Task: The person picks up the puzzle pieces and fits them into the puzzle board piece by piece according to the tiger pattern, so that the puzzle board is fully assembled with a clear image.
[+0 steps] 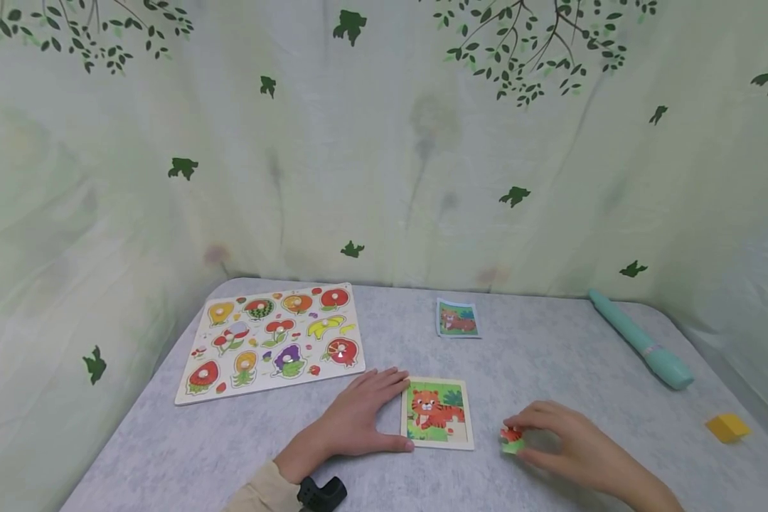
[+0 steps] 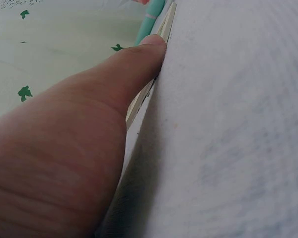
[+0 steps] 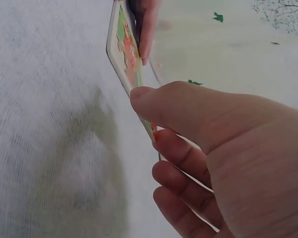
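A small wooden jigsaw puzzle with a tiger picture lies flat in a pale frame, with a bare patch at its lower right. My left hand is at its left side, fingers fairly straight, index finger near the top left corner and thumb at the bottom left corner. In the left wrist view the thumb rests against the frame's edge. To the right of the puzzle, my right hand pinches a puzzle piece in orange and green between thumb and fingers, apart from the frame.
A large fruit puzzle board lies at the back left. Behind the tiger puzzle is a small tiger picture card. At the right are a teal tapered stick and a yellow block. A leaf-printed curtain surrounds the table.
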`<state>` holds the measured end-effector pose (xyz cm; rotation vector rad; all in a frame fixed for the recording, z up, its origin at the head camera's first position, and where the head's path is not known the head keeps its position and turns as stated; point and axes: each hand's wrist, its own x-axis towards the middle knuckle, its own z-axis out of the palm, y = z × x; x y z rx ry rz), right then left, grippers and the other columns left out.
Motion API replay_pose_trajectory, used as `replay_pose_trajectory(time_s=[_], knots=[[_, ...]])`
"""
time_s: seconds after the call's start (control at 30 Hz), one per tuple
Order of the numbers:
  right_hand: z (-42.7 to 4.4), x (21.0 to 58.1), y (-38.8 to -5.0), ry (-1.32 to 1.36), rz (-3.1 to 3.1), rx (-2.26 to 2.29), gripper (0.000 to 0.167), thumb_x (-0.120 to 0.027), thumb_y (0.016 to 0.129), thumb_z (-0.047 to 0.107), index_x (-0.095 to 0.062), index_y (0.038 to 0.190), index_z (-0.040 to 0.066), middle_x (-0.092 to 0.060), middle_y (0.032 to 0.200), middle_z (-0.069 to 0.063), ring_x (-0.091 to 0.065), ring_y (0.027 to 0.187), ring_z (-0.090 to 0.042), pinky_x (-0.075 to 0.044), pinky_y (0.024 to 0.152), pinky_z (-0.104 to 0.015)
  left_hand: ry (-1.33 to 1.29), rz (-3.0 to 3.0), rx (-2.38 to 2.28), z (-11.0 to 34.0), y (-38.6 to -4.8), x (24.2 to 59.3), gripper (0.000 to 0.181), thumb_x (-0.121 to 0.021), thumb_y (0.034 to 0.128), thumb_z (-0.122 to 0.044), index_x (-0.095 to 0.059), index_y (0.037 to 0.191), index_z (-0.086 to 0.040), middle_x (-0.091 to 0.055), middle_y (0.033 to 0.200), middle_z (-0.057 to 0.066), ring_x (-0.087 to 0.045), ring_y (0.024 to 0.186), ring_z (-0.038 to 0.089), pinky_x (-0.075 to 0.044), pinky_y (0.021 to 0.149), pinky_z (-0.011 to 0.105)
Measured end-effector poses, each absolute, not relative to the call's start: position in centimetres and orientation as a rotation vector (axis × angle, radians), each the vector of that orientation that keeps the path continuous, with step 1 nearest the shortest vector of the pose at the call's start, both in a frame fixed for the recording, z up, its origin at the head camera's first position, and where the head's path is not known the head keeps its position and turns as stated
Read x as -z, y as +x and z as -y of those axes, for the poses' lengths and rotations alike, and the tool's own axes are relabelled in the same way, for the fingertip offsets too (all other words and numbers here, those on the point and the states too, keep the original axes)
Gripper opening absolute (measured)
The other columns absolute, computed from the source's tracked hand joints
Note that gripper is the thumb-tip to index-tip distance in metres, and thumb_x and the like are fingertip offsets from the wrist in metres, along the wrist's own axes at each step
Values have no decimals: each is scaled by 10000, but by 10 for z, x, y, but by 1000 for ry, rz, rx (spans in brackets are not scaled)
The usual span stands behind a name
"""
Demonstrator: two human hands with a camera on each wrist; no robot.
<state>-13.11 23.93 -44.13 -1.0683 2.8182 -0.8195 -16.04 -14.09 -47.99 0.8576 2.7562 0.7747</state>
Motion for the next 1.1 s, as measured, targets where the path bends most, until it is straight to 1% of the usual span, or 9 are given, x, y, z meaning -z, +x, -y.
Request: replay_pose_trajectory(time_s=[0.2, 0.37, 0.53, 0.73, 0.97, 1.1], knots=[[-228, 440, -135, -1095, -2804, 843, 330, -814, 893, 371, -740, 1201, 277, -664, 1069, 223, -614, 926, -36, -579, 769, -252, 860, -2757, -770, 141, -161, 480, 973, -694, 818, -750, -430, 1585, -214, -376, 1650, -84, -266, 1566, 170, -188, 1292, 508], [-220, 438, -138, -1070, -2786, 832, 345, -821, 888, 367, -744, 1207, 260, -670, 1070, 228, -618, 946, -25, -582, 795, -264, 861, -2755, -776, 141, -160, 478, 971, -701, 817, -742, -434, 1583, -207, -381, 1649, -79, -269, 1565, 174, -190, 1291, 512], [-212, 437, -140, -1057, -2786, 803, 359, -834, 881, 321, -743, 1216, 231, -662, 1046, 231, -613, 927, -17, -580, 799, -271, 866, -2751, -785, 141, -159, 477, 969, -700, 822, -737, -433, 1583, -200, -381, 1650, -72, -269, 1566, 179, -189, 1291, 516], [-203, 439, -144, -1082, -2758, 836, 360, -832, 883, 310, -744, 1218, 213, -669, 1050, 213, -617, 934, -22, -578, 802, -268, 876, -2759, -783, 141, -161, 479, 966, -699, 827, -736, -439, 1580, -189, -390, 1647, -57, -285, 1560, 191, -209, 1282, 531], [-192, 443, -148, -1048, -2700, 799, 327, -804, 906, 361, -748, 1212, 260, -662, 1043, 235, -591, 938, -6, -557, 813, -258, 880, -2761, -783, 142, -161, 480, 968, -697, 827, -740, -440, 1579, -187, -390, 1646, -58, -287, 1559, 188, -215, 1280, 532], [-186, 443, -148, -1026, -2691, 762, 297, -797, 911, 365, -752, 1196, 295, -653, 1040, 243, -581, 934, 5, -555, 813, -251, 887, -2761, -785, 141, -161, 480, 964, -702, 827, -732, -441, 1578, -188, -394, 1644, -57, -290, 1558, 187, -216, 1280, 529]])
